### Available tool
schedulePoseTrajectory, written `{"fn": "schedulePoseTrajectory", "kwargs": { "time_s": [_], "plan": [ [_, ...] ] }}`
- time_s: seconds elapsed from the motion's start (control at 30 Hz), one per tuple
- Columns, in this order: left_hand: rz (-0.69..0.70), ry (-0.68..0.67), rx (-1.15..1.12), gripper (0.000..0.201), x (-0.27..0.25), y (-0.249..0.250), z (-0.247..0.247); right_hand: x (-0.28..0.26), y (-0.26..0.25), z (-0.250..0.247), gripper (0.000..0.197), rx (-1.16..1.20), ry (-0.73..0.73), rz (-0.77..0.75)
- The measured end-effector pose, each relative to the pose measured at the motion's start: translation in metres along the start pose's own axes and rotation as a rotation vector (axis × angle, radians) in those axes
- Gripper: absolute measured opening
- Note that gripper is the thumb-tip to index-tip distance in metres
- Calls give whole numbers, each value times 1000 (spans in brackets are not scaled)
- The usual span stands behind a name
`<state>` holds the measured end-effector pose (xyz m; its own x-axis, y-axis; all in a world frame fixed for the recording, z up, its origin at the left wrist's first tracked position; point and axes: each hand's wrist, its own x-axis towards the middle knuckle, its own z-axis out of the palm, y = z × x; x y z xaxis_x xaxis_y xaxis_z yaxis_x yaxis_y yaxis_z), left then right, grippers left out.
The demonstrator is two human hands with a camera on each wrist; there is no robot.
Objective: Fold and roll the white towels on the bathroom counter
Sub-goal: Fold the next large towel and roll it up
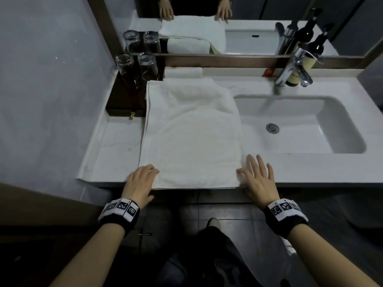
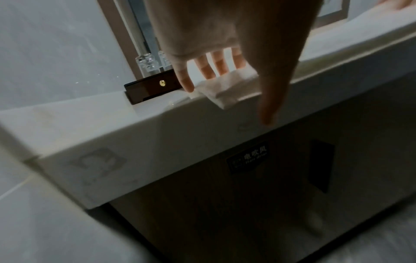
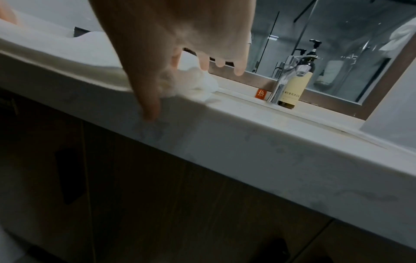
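Towel-folding at a hotel-style bathroom counter (image 1: 116, 146) appears to be partway done: from the left of the head view, two drinking glasses (image 1: 135, 65) stand on a dark wooden tray (image 1: 124, 100), and just beside them, against the mirror's (image 1: 248, 9) frame, one white towel already lies finished as a rolled towel (image 1: 182, 72). A second white towel, the folded towel (image 1: 192, 133), lies flat on the counter between the tray and the sink (image 1: 300, 125), a long band running from the front edge back to the roll; by this view it is folded but not yet rolled, so the rolling remains, though how many layers it has cannot be made out. The left hand (image 1: 139, 183) rests at the towel's near left corner, fingers slightly spread on top of the cloth and thumb hanging down over the counter's front edge, as the left wrist view confirms; nothing is pinched. The right hand (image 1: 258, 179) mirrors it at the near right corner, fingers splayed flat, thumb over the edge, the cloth bunching a little beneath. Farther right stand a chrome faucet (image 1: 290, 69) and a dark pump bottle (image 1: 304, 65).
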<state>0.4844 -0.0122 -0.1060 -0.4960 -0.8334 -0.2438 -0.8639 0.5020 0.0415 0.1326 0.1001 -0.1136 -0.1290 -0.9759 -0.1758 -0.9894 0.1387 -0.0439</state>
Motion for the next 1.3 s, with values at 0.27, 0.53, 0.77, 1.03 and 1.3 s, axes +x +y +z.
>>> {"fn": "schedulePoseTrajectory", "kwargs": {
  "time_s": [0.27, 0.53, 0.77, 1.03, 1.3],
  "plan": [
    [-24, 112, -166, 39, 11, -11, -10, 1, 6, -7, 39, 122, 120, -140],
    [-186, 147, -620, 23, 18, -26, -36, 1, 22, -25, 10, 553, 165, 100],
    [-189, 386, -703, 22, 65, -16, -77, 51, 21, -57, 20, 758, 396, 253],
    [-224, 439, -610, 17, 149, -27, -106, 151, 48, -93, 25, 752, 372, 251],
    [-302, 288, -492, 18, 223, -36, -121, 245, 74, -94, 16, 650, 194, 162]
  ]
}}
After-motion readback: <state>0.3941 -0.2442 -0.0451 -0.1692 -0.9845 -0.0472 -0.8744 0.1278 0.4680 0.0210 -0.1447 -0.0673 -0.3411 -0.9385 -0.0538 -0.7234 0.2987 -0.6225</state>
